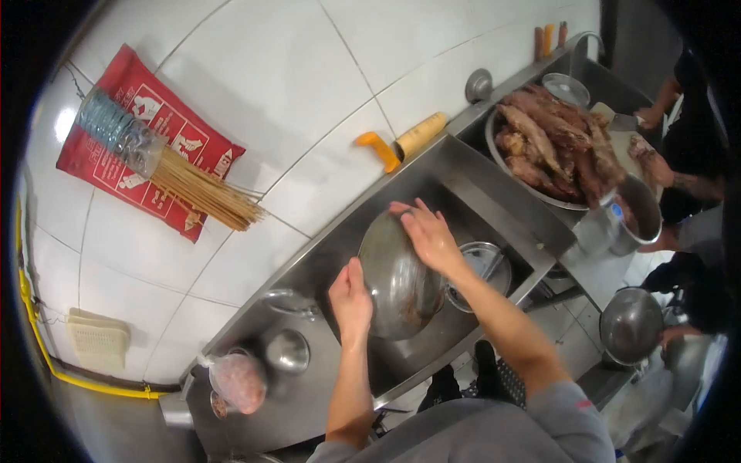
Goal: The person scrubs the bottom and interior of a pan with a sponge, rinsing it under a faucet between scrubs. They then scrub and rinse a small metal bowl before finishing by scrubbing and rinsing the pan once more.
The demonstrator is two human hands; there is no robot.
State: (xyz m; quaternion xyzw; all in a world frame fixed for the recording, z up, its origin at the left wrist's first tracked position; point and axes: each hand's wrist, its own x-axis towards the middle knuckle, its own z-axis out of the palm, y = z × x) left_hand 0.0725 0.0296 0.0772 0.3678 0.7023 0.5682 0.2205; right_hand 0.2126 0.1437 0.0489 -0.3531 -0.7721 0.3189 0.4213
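Note:
A large metal bowl (397,278) is tilted up on its side over the steel sink (471,208), its curved surface shiny and streaked. My left hand (352,297) grips its left side, the thumb pointing up and the other fingers mostly hidden. Over the upper right edge lies my right hand (430,238), fingers stretched along the rim and pressed to the metal. Both hands bear the bowl between them. Lower in the basin, to the right, rests a round metal lid or dish (478,270); the bowl partly covers it.
A basin of meat pieces (548,147) stands right of the sink. Co-workers' hands (656,166) work there beside a metal pot (637,212); another person holds a metal bowl (631,326). Left on the counter are a small bowl (288,350) and a bag of pinkish food (239,382).

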